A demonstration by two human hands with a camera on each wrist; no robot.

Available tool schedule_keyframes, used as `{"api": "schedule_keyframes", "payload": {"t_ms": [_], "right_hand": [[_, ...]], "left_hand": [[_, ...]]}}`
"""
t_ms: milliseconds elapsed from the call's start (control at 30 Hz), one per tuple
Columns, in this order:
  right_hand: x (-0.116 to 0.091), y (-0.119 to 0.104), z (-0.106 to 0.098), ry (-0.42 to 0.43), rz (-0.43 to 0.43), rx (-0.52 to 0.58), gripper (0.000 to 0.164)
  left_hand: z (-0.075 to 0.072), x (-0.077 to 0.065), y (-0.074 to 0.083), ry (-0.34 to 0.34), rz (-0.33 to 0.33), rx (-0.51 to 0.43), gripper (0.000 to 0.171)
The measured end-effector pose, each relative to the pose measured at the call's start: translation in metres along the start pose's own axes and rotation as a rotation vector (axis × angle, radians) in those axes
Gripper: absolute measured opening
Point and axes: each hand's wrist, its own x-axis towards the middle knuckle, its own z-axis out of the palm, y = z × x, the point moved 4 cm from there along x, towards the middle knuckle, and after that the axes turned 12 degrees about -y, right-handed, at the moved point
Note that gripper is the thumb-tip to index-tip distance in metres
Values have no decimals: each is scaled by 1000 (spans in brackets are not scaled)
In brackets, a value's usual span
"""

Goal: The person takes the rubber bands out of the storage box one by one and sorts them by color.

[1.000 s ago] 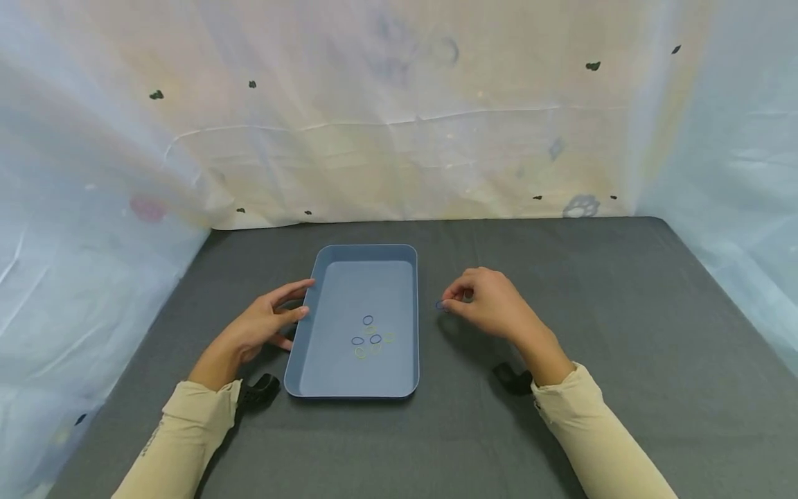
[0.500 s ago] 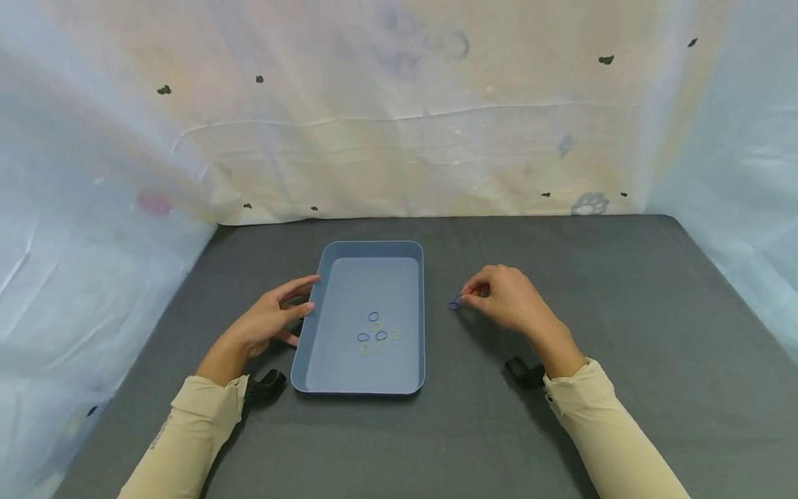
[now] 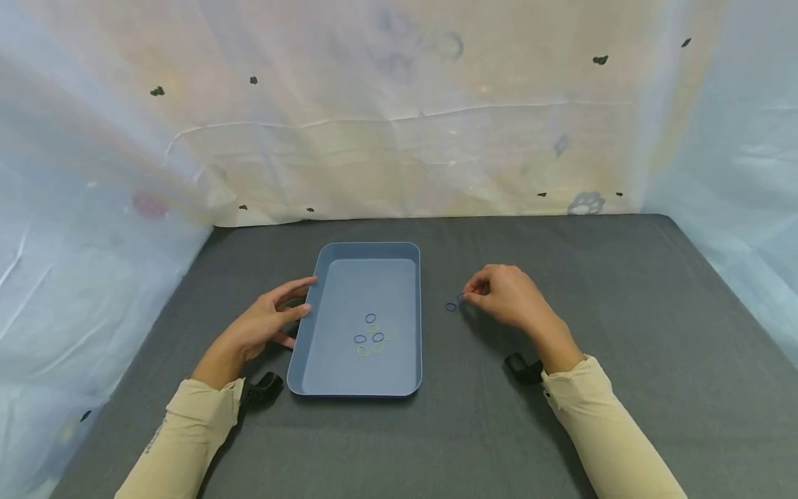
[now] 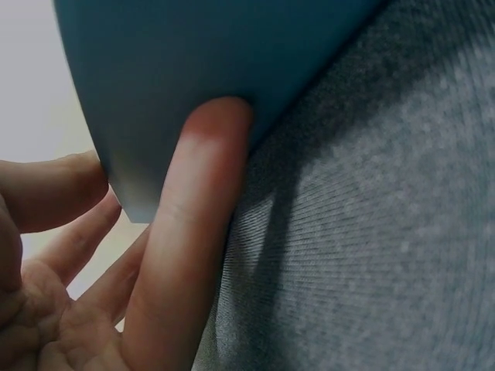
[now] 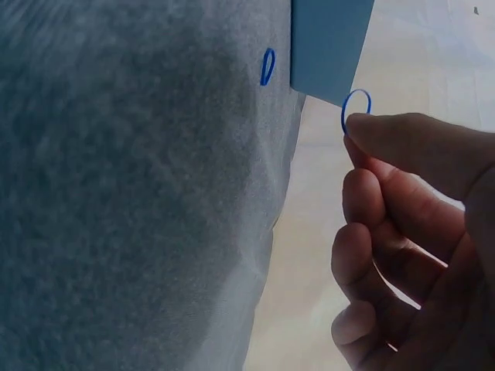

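Between thumb and index finger, my right hand (image 3: 506, 296) pinches a thin blue rubber band (image 5: 356, 103), held up off the cloth. A second blue rubber band (image 5: 267, 67) lies on the grey cloth beside the tray, just left of those fingertips in the head view. My left hand (image 3: 260, 324) touches the left side of the blue tray (image 3: 358, 378) with extended fingers; one fingertip (image 4: 220, 124) presses the outer wall in the left wrist view. Inside the tray lie blue rubber bands (image 3: 360, 339) and yellow rubber bands (image 3: 363, 351), several in all, loosely grouped and apart from the walls.
Grey cloth (image 3: 561, 256) covers the table. Pale patterned sheeting (image 3: 399, 166) hangs along the back edge, with more at both sides. A black strap piece (image 3: 524, 367) sits under each wrist. The tray's raised rim stands between the two hands.
My right hand has shifted slightly to the right, away from the tray. One blue rubber band now lies on the cloth apart from the fingertips. The left hand stays at the tray.
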Motion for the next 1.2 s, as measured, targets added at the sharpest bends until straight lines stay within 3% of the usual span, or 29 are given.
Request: {"api": "schedule_keyframes", "payload": {"t_ms": [367,700,1200], "right_hand": [[0,10,2,-37,54,-24,9],[4,15,3,-80,84,5,10],[5,17,11,-130,108,-4,11]], "left_hand": [[6,-2,1,-19,23,-7,64],[-2,-1,7,1,19,32,62],[2,-2,1,6,12,9,62]]}}
